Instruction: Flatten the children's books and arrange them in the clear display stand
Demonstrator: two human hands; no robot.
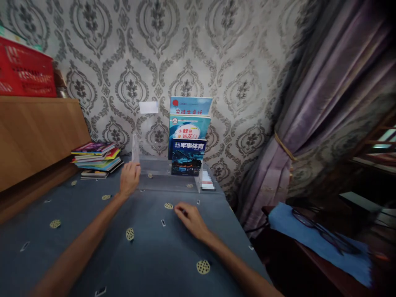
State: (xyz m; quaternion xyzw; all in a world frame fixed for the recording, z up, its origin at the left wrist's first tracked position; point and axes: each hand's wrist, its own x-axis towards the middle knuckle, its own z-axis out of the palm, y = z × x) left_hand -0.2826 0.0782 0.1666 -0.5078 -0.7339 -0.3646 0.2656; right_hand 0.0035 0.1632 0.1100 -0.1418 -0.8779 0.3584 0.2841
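Note:
A clear plastic book stand (135,150) stands against the wall at the back of the table, its see-through side panel upright. My left hand (130,177) is closed at the lower front of that panel, fingers curled on its edge. Leaning in the stand's right half are three books in tiers: a dark blue magazine (188,159) with a tank on its cover in front, a blue picture book (189,126) behind it, and a light blue book (191,106) at the back. Nearer me, my right hand (192,220) rests over the cloth with fingers curled in, nothing visible in them.
A pile of books and magazines (95,161) lies at the left, beside a wooden cabinet (40,136) with a red basket (27,70) on top. A patterned blue tablecloth (154,255) covers the table. At right hang purple curtains (278,156); glasses (321,227) lie on a blue cloth (346,258).

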